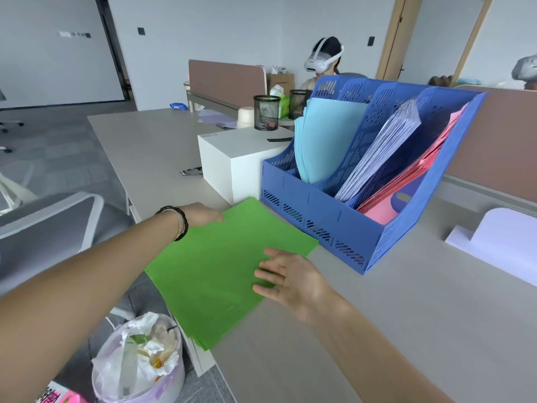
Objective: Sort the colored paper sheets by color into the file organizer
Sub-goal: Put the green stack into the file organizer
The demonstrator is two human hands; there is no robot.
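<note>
A stack of green paper sheets lies on the desk corner and juts past its left edge. My left hand holds the stack at its far left edge, fingers hidden under the paper. My right hand rests on the stack's right side with straight fingers. Behind it stands the blue file organizer. Its slots hold light blue sheets, lavender sheets and pink sheets. The leftmost slot looks empty.
A white box stands left of the organizer, with two black mesh pen cups behind it. Lavender paper lies at the right. A lined waste bin sits on the floor below the desk edge. A person with a headset sits beyond.
</note>
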